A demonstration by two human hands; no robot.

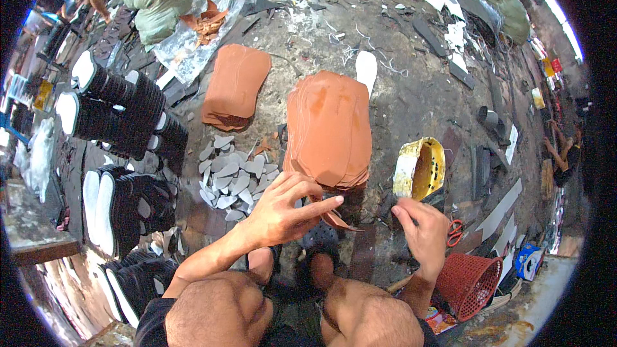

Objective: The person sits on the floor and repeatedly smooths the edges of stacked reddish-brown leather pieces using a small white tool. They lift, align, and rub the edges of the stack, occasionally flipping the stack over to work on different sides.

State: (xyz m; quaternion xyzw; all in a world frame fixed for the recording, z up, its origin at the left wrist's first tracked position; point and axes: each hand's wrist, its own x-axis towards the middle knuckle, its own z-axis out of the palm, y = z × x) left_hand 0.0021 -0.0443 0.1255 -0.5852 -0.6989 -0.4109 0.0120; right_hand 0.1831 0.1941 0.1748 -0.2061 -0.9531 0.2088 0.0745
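My left hand (286,211) is closed in front of the near edge of a stack of orange-brown shaped sheets (329,128). A small brown sheet piece (339,222) sticks out from under its fingers, its other end hidden by them. My right hand (423,226) is pinched just below a cut-open yellow-white container (421,170) with yellowish residue and dark specks inside. Whatever its fingertips hold is too small to make out. Left of the stack lies a heap of small grey rounded pieces (234,177).
A second brown stack (236,83) lies farther left. Black soles with white tops (106,119) stand in rows at the left. Red-handled scissors (454,233) and a red plastic basket (469,283) are at the right. A white sole-shaped piece (366,71) lies behind the stack.
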